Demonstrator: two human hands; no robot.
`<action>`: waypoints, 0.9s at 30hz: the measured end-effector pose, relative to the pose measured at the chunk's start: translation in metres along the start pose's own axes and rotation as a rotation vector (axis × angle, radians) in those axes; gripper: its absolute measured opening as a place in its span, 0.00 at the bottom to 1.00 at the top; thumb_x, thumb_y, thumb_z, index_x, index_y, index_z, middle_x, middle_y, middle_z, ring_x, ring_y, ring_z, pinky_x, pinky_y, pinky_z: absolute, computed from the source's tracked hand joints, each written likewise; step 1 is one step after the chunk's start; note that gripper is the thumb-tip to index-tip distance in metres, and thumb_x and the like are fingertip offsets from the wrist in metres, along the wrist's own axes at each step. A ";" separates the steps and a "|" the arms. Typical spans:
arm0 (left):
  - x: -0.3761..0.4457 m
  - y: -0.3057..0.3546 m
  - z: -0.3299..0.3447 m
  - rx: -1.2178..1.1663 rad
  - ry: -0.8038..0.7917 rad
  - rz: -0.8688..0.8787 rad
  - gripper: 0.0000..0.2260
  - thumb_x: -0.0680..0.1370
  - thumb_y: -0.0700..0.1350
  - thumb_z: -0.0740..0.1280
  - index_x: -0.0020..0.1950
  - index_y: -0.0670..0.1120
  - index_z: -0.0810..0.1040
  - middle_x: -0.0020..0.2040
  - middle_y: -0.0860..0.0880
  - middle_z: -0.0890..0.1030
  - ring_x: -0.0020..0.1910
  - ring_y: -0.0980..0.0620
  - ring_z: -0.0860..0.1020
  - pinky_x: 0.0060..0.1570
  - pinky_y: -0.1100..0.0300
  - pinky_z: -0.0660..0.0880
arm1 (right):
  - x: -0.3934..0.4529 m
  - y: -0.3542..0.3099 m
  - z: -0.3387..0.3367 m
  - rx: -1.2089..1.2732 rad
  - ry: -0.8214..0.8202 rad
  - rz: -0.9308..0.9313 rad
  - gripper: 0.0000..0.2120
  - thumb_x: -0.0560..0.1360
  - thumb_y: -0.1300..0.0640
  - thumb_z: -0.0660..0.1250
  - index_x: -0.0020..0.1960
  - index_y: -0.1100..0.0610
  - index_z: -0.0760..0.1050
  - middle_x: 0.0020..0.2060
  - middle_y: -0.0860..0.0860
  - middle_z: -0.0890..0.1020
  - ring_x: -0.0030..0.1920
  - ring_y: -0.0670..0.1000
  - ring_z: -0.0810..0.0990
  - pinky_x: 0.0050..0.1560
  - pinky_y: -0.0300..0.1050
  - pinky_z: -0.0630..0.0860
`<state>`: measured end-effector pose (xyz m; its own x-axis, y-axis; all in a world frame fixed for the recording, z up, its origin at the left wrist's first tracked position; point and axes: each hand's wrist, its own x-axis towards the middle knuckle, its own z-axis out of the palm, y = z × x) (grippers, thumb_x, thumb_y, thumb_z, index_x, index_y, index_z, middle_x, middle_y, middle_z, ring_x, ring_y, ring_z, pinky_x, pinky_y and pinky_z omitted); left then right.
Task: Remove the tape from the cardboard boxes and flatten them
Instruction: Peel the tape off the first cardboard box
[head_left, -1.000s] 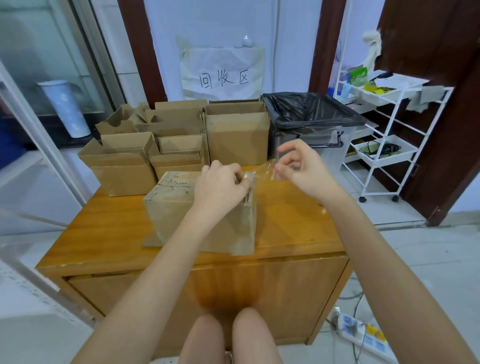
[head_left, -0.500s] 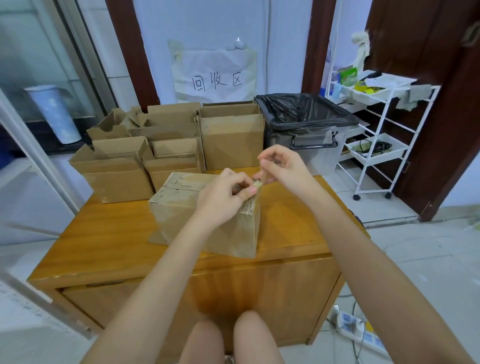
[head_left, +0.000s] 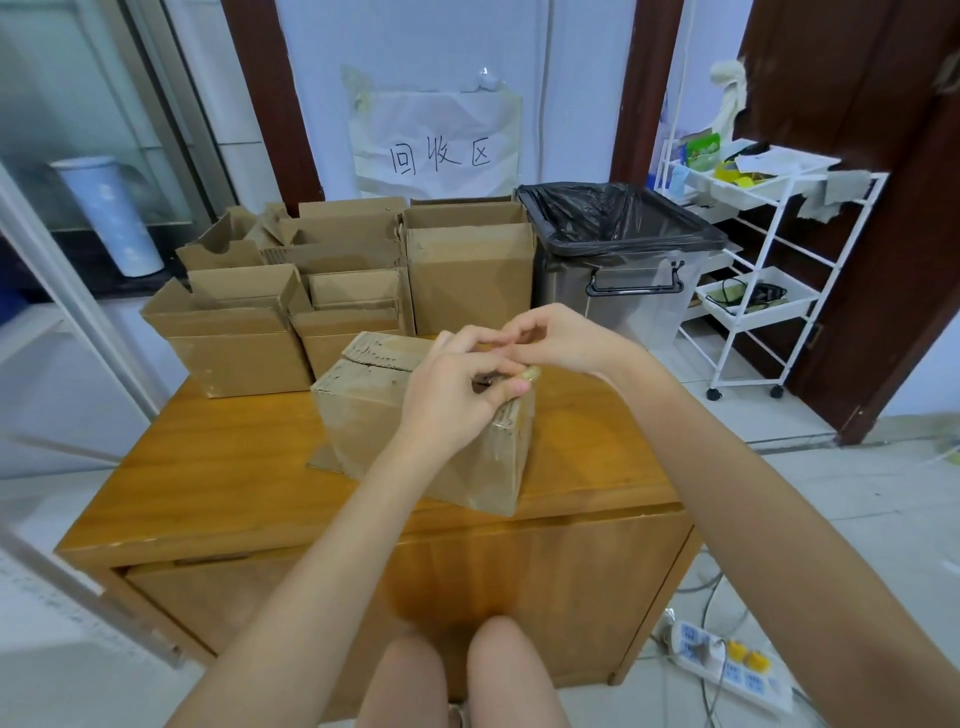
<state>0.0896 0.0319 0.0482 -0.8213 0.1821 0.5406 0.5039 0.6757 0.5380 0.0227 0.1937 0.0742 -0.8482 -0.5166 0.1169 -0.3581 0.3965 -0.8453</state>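
The left hand (head_left: 457, 384) sits on top of a cardboard box (head_left: 415, 431). Its fingers are curled, and the thumb and first finger pinch a small wad of tape (head_left: 531, 372) at the box's top right corner. The right hand (head_left: 556, 340) is just above and behind it, touching the left hand. Its fingers are bent too, with the fingertips pressed together over the left hand's knuckles; I cannot tell if they pinch tape as well.

The box is brown and worn, with a rough torn edge on its top flap. It has shiny see-through tape on its sides. It stands near the front of a smooth, orange-brown wooden worktop (head_left: 208, 467), turned a little at an angle.

Behind it is a pile of open boxes (head_left: 332, 275) made of the same plain brown card, with flaps standing up. I count about six, but some hide behind others. To the right of the pile is one see-through plastic bin (head_left: 634, 291) with a crinkly black bag in it. One white wire cart (head_left: 753, 260) with shelves stands farther right. One crumpled paper sign (head_left: 441, 150) is stuck on the wall. One white power strip (head_left: 727, 670) lies on the floor.
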 end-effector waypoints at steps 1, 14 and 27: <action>0.000 0.000 0.001 -0.009 0.026 0.001 0.07 0.71 0.50 0.75 0.47 0.52 0.86 0.54 0.63 0.77 0.51 0.58 0.69 0.49 0.64 0.67 | -0.002 0.003 -0.001 0.024 -0.033 0.018 0.10 0.72 0.53 0.71 0.46 0.60 0.82 0.48 0.59 0.82 0.48 0.50 0.79 0.53 0.44 0.75; -0.001 0.003 0.000 -0.104 0.110 -0.041 0.11 0.70 0.50 0.76 0.48 0.52 0.78 0.39 0.60 0.79 0.45 0.61 0.76 0.47 0.70 0.70 | -0.043 0.029 -0.003 0.091 0.144 -0.160 0.11 0.73 0.58 0.71 0.55 0.57 0.80 0.54 0.50 0.80 0.58 0.47 0.78 0.60 0.44 0.75; 0.006 0.002 0.000 -0.069 0.059 -0.050 0.07 0.73 0.48 0.74 0.48 0.48 0.84 0.42 0.51 0.79 0.46 0.53 0.76 0.47 0.55 0.74 | -0.032 0.031 0.023 0.081 0.381 -0.295 0.10 0.74 0.69 0.68 0.48 0.55 0.80 0.44 0.47 0.82 0.49 0.42 0.81 0.55 0.37 0.76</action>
<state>0.0858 0.0347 0.0525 -0.8301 0.1055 0.5476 0.4813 0.6315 0.6079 0.0477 0.2051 0.0327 -0.8029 -0.2778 0.5274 -0.5861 0.2065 -0.7835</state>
